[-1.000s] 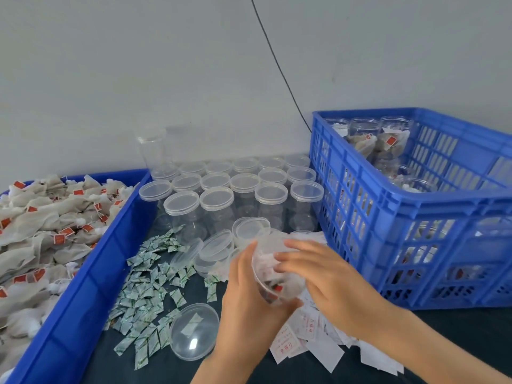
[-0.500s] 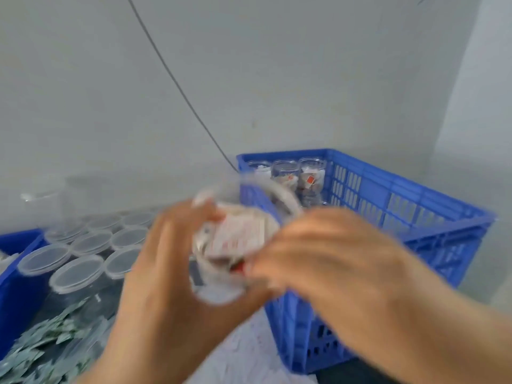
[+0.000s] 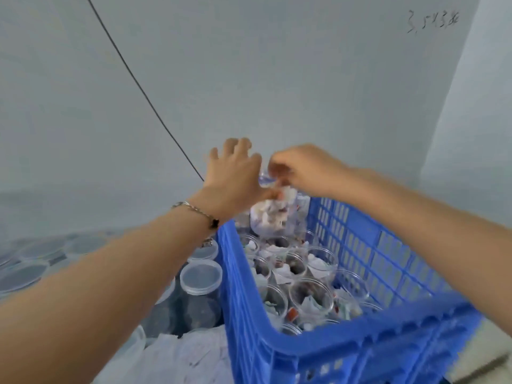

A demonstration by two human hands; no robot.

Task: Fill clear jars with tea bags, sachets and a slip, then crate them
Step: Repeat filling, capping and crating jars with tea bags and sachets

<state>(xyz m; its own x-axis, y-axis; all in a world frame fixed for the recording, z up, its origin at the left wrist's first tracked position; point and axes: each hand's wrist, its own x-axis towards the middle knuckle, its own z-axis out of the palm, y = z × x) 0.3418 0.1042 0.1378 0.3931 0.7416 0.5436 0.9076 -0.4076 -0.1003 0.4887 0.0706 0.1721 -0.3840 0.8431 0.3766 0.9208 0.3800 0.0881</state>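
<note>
Both my arms reach over the far end of the blue crate. Between my hands, just above the crate's back row, hangs a clear jar stuffed with tea bags and white paper. My right hand curls over the jar's top rim and grips it. With its fingers spread upward, my left hand has only the thumb against the jar's side. Several filled open jars stand packed inside the crate below.
Lidded empty jars stand on the table left of the crate, under my left forearm. White paper slips lie at the bottom edge. A dark cable runs down the grey wall behind.
The jar has gone from the table in front of me up and over into the crate's far end. The view has swung right. My left hand's fingers have come off the jar.
</note>
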